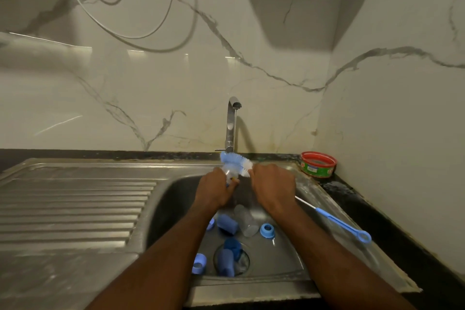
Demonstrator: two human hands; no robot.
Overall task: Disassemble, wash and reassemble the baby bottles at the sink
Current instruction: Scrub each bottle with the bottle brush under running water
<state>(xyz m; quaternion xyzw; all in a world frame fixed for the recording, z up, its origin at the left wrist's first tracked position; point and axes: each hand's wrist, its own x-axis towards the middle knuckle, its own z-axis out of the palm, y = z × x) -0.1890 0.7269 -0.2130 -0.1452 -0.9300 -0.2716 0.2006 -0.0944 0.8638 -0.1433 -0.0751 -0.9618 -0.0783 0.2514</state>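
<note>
Over the far side of the steel sink (176, 191), my left hand (215, 190) grips a small clear bottle part (229, 174). My right hand (273, 187) grips a blue and white bottle brush (236, 161), whose bristle head lies against that part just below the tap (232, 123). In the basin lie a clear bottle (247, 220), blue caps (227, 224) (226, 262) and blue collar rings (267, 230) (199, 263). No water stream is visible from the tap.
A thin blue nipple brush (337, 221) lies on the sink's right rim. A red and green round tub (317, 164) stands in the back right corner. A ridged draining board (75, 204) stretches to the left. Cables hang on the marble wall (151, 95).
</note>
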